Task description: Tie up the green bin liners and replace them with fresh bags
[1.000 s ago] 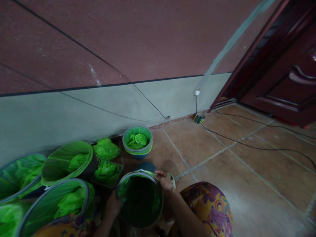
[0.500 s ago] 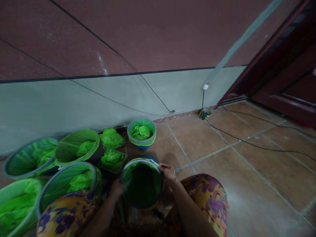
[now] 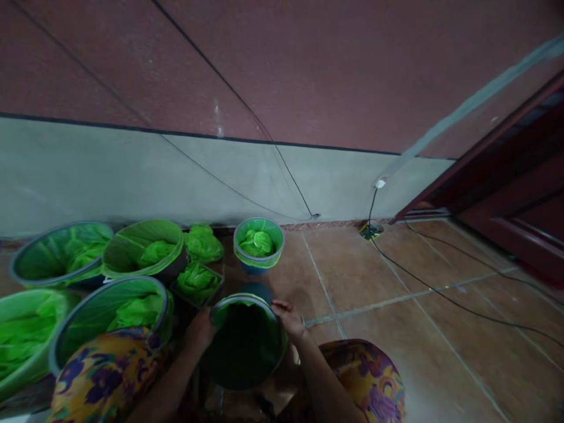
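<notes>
Between my knees a round bin [image 3: 244,346] is tipped with its dark mouth toward me, a pale rim and a strip of green liner along its upper edge. My left hand [image 3: 201,330] grips the left side of its rim; those fingers are partly hidden. On the opposite side, my right hand [image 3: 288,319] has its fingers over the rim at the upper right. Just beyond stands a smaller upright bin [image 3: 258,264] lined with green plastic, a bunched green bag inside. A square basket [image 3: 198,285] of green bags is close to my left hand.
Several larger bins lined in green, such as the tilted one [image 3: 110,317], crowd the left side. Green bags [image 3: 202,244] lie by the wall. A black cable [image 3: 445,294] crosses the tiled floor at right from a small can [image 3: 371,231], toward the dark red door [image 3: 520,217].
My view has tilted and shifted, so the wall and bins sit differently in frame. Both hands stay on the bin, which has moved slightly down and left in view.
</notes>
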Tool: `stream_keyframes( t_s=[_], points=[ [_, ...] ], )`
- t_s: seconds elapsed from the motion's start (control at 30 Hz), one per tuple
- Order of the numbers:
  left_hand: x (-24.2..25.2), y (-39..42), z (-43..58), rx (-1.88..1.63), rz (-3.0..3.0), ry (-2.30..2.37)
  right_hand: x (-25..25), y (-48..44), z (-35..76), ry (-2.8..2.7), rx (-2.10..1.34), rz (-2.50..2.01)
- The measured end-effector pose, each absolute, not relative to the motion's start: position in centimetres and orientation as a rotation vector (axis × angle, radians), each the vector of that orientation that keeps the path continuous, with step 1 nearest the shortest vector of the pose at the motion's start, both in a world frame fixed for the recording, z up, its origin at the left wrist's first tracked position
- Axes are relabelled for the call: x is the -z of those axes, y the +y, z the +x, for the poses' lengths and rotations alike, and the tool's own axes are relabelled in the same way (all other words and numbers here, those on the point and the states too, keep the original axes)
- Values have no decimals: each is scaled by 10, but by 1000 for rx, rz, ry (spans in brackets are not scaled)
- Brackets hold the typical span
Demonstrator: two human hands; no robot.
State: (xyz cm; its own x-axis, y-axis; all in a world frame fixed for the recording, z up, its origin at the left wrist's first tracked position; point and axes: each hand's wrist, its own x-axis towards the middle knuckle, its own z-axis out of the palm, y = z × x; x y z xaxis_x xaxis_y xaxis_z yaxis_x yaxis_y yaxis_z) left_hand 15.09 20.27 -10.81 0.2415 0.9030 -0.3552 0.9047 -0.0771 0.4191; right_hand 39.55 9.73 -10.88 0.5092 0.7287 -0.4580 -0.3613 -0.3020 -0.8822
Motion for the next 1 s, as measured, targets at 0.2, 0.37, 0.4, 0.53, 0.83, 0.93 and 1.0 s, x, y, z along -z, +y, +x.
stream_keyframes(
  t_s=[0.2,0.37,0.4,0.53,0.83,0.93,1.0],
  points=[
    [80,186,188,-419,1845,1837,118,99,380,-515,-1140,-1595],
    [68,167,227,-397,1091,1488,118,93,357,-563,-1146,-1559],
    [68,166,231,-414,1020,1459,115,94,354,-543,-1172,-1534],
    [68,164,238,-388,964,1442,102,101,344,-426,-1234,-1444],
    [68,161,242,-299,1111,1439,109,98,343,-739,-948,-1764],
    [66,158,244,-289,1118,1438,103,95,343,-892,-832,-1913],
    [65,156,244,-284,1128,1427,97,94,342,-913,-834,-1919]
  ],
)
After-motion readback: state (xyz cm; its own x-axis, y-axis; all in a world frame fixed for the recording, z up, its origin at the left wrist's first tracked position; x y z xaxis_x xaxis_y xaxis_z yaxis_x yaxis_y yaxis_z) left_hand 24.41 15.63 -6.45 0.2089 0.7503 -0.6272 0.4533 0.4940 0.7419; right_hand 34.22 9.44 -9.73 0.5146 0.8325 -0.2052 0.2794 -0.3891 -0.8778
